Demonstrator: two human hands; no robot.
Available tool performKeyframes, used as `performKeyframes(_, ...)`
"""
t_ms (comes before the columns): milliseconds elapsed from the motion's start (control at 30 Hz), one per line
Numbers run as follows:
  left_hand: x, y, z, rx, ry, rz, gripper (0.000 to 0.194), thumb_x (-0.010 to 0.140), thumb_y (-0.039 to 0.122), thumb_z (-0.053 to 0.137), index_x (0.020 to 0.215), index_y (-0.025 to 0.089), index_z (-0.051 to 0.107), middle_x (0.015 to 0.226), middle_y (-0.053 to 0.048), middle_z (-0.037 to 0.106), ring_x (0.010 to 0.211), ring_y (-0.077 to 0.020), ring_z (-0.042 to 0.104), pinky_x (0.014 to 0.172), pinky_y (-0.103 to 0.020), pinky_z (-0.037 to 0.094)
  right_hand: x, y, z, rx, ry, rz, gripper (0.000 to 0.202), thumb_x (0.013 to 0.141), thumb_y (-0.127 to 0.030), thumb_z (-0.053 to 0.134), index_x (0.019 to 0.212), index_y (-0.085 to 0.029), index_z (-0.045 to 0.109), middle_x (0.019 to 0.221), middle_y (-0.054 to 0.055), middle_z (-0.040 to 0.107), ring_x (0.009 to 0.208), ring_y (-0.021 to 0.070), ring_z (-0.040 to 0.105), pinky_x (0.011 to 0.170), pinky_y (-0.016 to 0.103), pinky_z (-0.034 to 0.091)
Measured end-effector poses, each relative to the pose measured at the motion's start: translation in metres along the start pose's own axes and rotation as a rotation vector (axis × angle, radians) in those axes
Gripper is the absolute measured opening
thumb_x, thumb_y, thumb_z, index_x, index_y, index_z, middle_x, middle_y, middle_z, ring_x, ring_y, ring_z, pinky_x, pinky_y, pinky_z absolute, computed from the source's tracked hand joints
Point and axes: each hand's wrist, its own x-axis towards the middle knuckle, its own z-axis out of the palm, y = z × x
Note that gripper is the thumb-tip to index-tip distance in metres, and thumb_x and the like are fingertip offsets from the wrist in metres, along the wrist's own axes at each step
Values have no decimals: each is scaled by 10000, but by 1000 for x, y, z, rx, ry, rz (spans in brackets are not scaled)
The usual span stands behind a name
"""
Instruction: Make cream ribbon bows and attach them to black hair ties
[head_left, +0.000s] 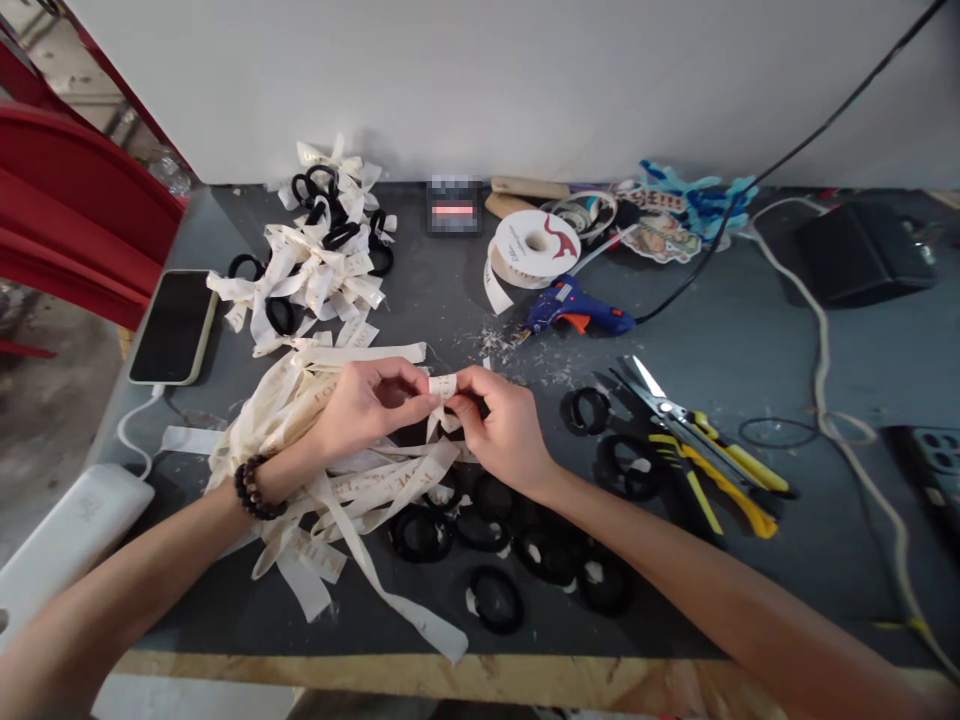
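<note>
Between my two hands a short piece of cream ribbon with printed letters [442, 386] is pinched. My left hand [375, 398] holds its left end between thumb and fingertips, and my right hand [501, 420] pinches the right end. A tail of ribbon hangs just below the fingertips. Under my left hand and wrist lies a loose pile of cut cream ribbon strips [375, 490]. Several black hair ties [495, 600] lie below my hands, some with whitish bits on them. Part of what lies beneath my fingers is hidden.
Finished-looking ribbon bows on black ties [322, 270] are heaped at back left, beside a phone [171, 325] and white power bank [79, 540]. A ribbon spool [537, 243] and blue glue gun [577, 308] sit behind my hands. Scissors [675, 410], yellow-handled pliers [739, 465] and cables lie right.
</note>
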Motion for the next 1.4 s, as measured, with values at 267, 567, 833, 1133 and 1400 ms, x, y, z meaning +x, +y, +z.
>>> performKeyframes(267, 3, -3, -2, -88, -22, 2, 331, 855, 395, 875, 797, 170, 638, 688, 19, 594, 557, -70, 482, 497, -205, 397, 3, -1, -2, 13, -54, -28, 134, 966, -210, 544, 852, -247, 605, 748, 0, 672, 675, 171, 621, 667, 282, 464)
performKeyframes(567, 8, -11, -3, -361, 139, 13, 471, 842, 347, 892, 1196, 240, 601, 831, 32, 633, 620, -77, 544, 546, -199, 457, -2, 0, -1, 314, -32, 157, 333, 951, -444, 726, 1214, -260, 638, 1011, 35, 797, 776, 186, 662, 752, 329, 523)
performKeyframes(833, 6, -7, -4, -338, 28, -22, 624, 823, 291, 896, 1355, 253, 572, 913, 14, 666, 744, -118, 642, 680, -242, 552, -2, 3, 4, 399, 71, 184, 318, 915, -352, 788, 1198, -288, 656, 985, 17, 772, 761, 186, 639, 732, 355, 519)
performKeyframes(1133, 3, 1, -4, -15, -5, 35, 521, 870, 344, 847, 1315, 196, 618, 881, -19, 736, 533, -71, 486, 477, -225, 350, -2, 5, 5, 476, 123, 164, 288, 924, -327, 780, 1185, -275, 669, 948, 0, 759, 814, 173, 665, 699, 323, 511)
performKeyframes(1400, 3, -2, -4, 255, -57, 150, 240, 912, 263, 750, 1129, 161, 729, 969, -57, 772, 718, -120, 629, 540, -223, 376, -2, 7, 8, 526, 183, 234, 271, 930, -351, 787, 1160, -273, 666, 925, -7, 789, 803, 169, 703, 764, 344, 552)
